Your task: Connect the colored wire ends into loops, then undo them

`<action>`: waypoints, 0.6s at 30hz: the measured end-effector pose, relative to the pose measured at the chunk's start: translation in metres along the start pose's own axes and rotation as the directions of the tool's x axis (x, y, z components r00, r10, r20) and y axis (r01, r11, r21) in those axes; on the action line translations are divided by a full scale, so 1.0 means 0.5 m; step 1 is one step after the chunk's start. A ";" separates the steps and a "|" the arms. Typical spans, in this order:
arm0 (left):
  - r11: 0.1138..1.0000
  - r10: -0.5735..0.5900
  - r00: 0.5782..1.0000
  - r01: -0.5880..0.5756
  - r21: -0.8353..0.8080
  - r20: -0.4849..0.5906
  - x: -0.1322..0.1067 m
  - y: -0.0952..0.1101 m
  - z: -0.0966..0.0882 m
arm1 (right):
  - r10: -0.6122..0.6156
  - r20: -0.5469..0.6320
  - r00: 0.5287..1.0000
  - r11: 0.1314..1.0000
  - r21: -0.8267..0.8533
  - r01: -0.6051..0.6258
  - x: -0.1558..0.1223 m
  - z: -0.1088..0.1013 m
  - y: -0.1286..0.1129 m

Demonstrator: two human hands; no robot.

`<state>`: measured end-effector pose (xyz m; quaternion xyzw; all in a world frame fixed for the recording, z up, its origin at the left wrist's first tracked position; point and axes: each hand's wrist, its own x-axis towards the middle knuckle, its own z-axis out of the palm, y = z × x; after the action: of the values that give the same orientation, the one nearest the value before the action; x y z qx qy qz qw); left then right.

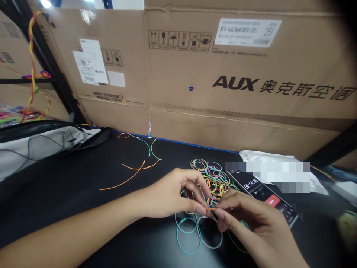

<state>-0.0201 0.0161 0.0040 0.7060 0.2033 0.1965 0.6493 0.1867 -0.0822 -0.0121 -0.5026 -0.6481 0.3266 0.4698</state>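
Note:
In the head view, my left hand and my right hand meet over a black table. Thumb and fingers of each pinch a thin orange wire loop; only a short stretch shows between the fingertips, the rest is hidden. Behind the hands lies a tangled pile of coloured wire loops, mostly closed in rings. Nearer to me lie a teal loop and a white loop, partly under the fingers. Left of the pile rest several unclosed wires, among them an orange wire and a lime-green wire.
A phone showing a timer lies right of the pile, beside a white plastic bag. A large cardboard box walls off the back. At left are a grey-and-black bag and a hanging red-yellow rope.

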 end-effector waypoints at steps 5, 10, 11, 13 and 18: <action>0.999 0.006 0.999 -0.008 0.040 0.032 -0.005 0.007 0.003 | -0.054 0.043 0.998 0.997 -0.052 0.057 -0.001 0.000 -0.001; 0.956 0.120 0.992 -0.106 0.273 -0.038 -0.009 0.000 0.025 | -0.048 0.046 0.998 0.997 -0.056 0.050 -0.014 0.009 -0.003; 0.922 0.186 0.981 -0.155 0.356 -0.052 -0.008 -0.003 0.028 | -0.019 0.043 0.999 0.998 -0.057 0.021 -0.016 0.011 -0.003; 0.843 0.302 0.951 -0.233 0.485 -0.068 -0.005 -0.010 0.030 | 0.034 0.032 0.999 0.998 -0.059 -0.032 -0.018 0.014 -0.001; 0.925 0.202 0.976 -0.161 0.343 -0.086 -0.002 -0.011 0.018 | -0.005 0.012 1.000 0.997 -0.073 0.006 -0.006 0.006 0.004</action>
<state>-0.0162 0.0086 -0.0021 0.8087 0.2059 0.2602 0.4858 0.1845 -0.0842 -0.0159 -0.5157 -0.6639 0.3042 0.4480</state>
